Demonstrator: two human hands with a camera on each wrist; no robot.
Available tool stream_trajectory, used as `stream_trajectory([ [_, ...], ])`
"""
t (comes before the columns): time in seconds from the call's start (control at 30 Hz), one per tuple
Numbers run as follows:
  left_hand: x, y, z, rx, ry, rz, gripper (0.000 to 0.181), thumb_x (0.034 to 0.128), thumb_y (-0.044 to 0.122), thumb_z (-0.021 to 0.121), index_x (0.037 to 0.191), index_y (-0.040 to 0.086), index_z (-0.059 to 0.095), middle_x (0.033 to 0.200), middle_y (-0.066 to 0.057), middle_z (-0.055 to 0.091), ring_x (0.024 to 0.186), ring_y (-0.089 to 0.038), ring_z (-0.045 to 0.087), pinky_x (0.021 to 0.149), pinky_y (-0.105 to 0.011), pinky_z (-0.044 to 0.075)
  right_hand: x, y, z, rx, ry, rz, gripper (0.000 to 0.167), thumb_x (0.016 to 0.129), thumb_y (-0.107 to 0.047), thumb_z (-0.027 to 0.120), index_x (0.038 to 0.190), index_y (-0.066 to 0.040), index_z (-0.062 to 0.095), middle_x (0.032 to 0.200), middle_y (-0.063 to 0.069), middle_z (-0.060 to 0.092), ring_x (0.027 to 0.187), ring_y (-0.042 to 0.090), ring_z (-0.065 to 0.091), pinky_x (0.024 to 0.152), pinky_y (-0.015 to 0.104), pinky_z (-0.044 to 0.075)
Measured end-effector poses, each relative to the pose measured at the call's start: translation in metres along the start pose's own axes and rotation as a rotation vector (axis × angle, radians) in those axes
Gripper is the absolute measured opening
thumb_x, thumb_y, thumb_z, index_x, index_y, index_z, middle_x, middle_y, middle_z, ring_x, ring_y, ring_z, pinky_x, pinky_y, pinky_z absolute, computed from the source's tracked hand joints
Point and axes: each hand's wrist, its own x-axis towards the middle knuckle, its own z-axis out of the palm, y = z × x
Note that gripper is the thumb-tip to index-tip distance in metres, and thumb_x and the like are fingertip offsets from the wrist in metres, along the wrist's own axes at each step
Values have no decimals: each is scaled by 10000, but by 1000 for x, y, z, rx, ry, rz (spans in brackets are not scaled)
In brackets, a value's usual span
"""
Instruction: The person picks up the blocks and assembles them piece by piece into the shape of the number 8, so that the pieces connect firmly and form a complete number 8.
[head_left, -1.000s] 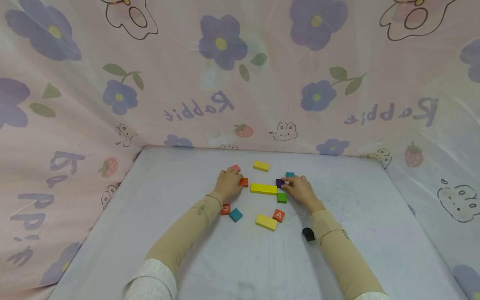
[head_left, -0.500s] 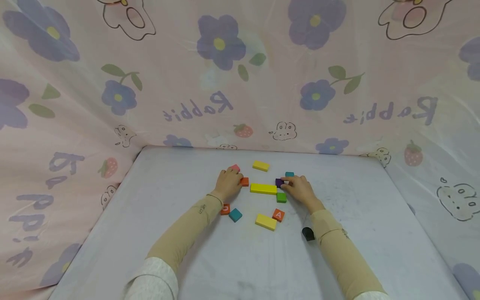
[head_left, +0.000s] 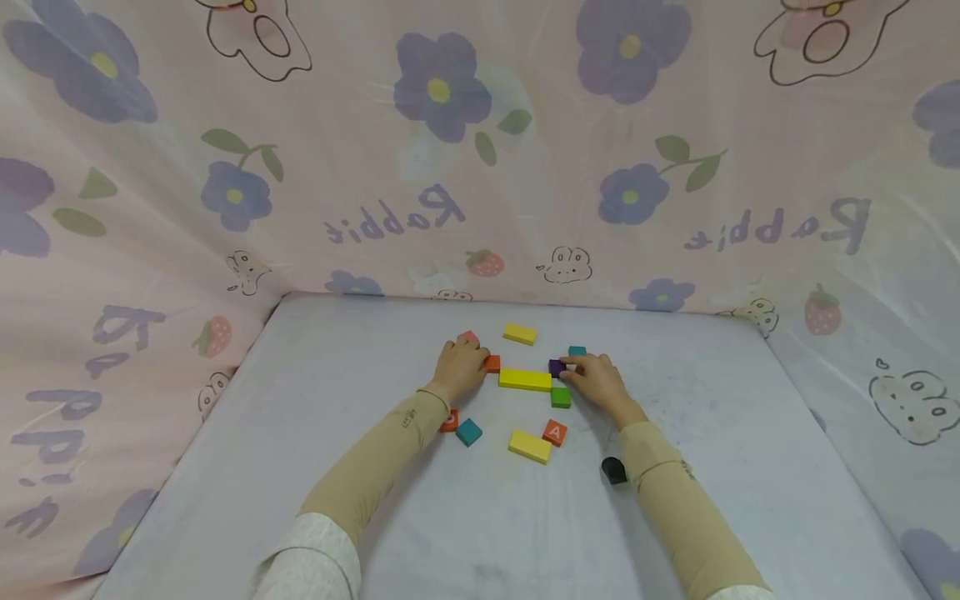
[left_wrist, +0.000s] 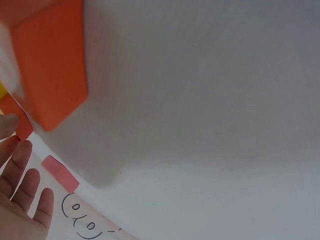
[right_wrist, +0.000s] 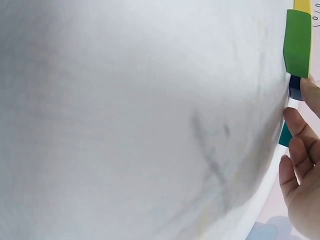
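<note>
My left hand [head_left: 460, 371] pinches a small orange block [head_left: 492, 364] between thumb and forefinger, just by the left end of a long yellow block [head_left: 525, 379]. In the left wrist view, that hand's other fingers are spread near a pink block [left_wrist: 60, 174]. At the yellow block's right end, my right hand [head_left: 596, 379] pinches a dark purple block [head_left: 556, 367] by its edge. A green block [head_left: 560, 397] lies in front of the purple one. Behind the right fingers sits a teal block [head_left: 577, 351], partly covered by them in the right wrist view.
Nearer lie a yellow block [head_left: 529, 447] with an orange letter-A block [head_left: 555, 432], a blue-teal block [head_left: 468, 432] and an orange lettered block [head_left: 450, 422] half behind the left sleeve. A black piece [head_left: 613, 471] lies by the right forearm. Another yellow block [head_left: 520, 333] lies farther back.
The left hand has slid the orange block slightly right, up to the long yellow block's end. The right hand and the purple block stay about where they were.
</note>
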Motion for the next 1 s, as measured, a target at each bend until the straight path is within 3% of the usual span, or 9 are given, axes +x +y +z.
stream_trajectory([
  [0.47,2,1,4,50,15,16,258,909,255,583,1138,159,654,1111,-33,638,1082,-219,531,907,-395,439,-1,1,2,12,9,10,372,905,-305,596,1245,-154,604,918,91,636,834,238,449,677,296,320],
  [0.77,2,-1,5,35,19,6,254,912,256,579,1136,161,653,1104,-29,643,1049,-209,539,918,-399,432,1,1,2,9,13,0,372,910,-302,589,1249,-149,601,876,76,630,811,233,430,660,292,301],
  [1.0,0,-4,3,34,44,46,254,914,255,564,1126,145,651,1070,-31,646,1016,-208,535,891,-394,428,0,1,1,18,20,-10,367,907,-300,594,1241,-147,608,883,74,645,804,228,436,662,288,303],
])
